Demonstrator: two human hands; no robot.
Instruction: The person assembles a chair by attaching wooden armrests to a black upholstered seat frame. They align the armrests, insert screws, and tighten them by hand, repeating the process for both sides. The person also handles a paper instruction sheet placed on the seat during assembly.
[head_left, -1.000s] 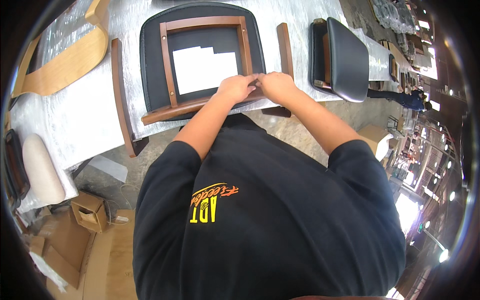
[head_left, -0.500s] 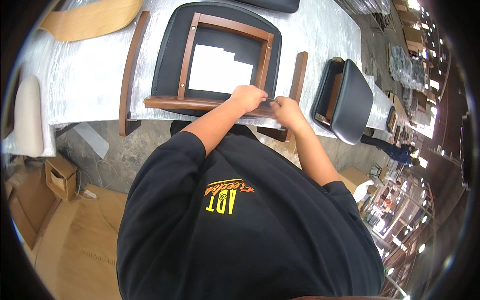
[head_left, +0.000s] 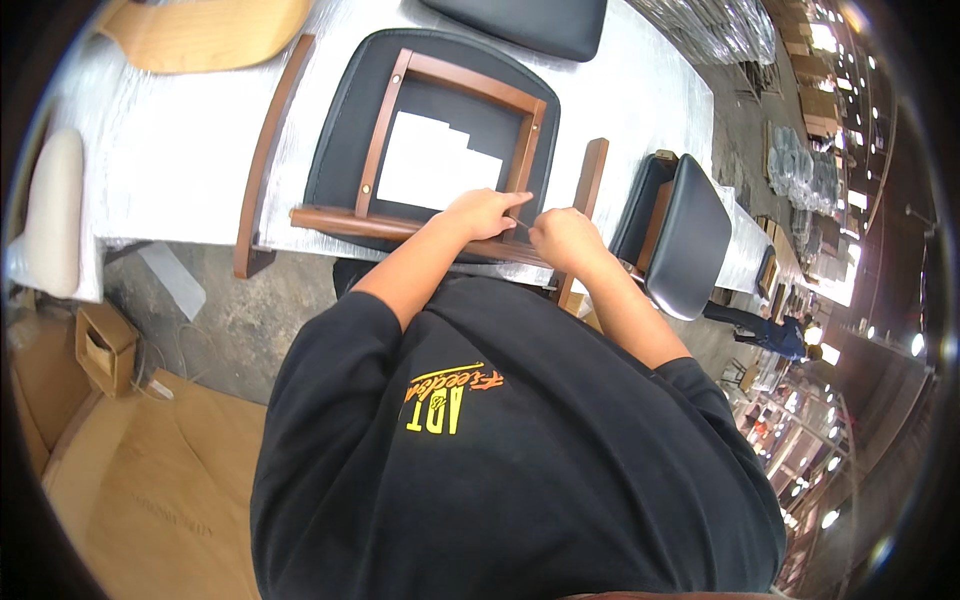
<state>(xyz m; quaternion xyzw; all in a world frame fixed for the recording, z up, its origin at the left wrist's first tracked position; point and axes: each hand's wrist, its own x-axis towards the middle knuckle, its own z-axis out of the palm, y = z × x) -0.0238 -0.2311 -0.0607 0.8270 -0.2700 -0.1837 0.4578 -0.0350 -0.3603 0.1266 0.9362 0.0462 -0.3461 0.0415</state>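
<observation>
A black padded chair seat (head_left: 335,140) lies underside up on the table, with a brown wooden frame (head_left: 470,82) on it. A brown wooden rail (head_left: 345,222) runs along its near edge. My left hand (head_left: 482,214) lies at the frame's near right corner, index finger stretched out and thumb apart. Just right of it, my right hand (head_left: 566,240) is closed in a pinch above the rail's right end. A thin metal piece shows faintly at its fingertips; its kind is too small to make out. White sheets (head_left: 430,165) lie inside the frame.
The table (head_left: 190,170) is wrapped in clear film. Curved brown wooden legs (head_left: 262,150) stand on either side of the seat. Another black seat (head_left: 690,235) sits at right, a light wooden panel (head_left: 215,35) at far left. An open cardboard box (head_left: 105,345) is on the floor; a person (head_left: 775,335) stands farther off.
The hands have moved slightly apart; my left index finger is now stretched out along the frame. The thin metal piece that showed between the hands is now mostly hidden. The whole view has shifted a little.
</observation>
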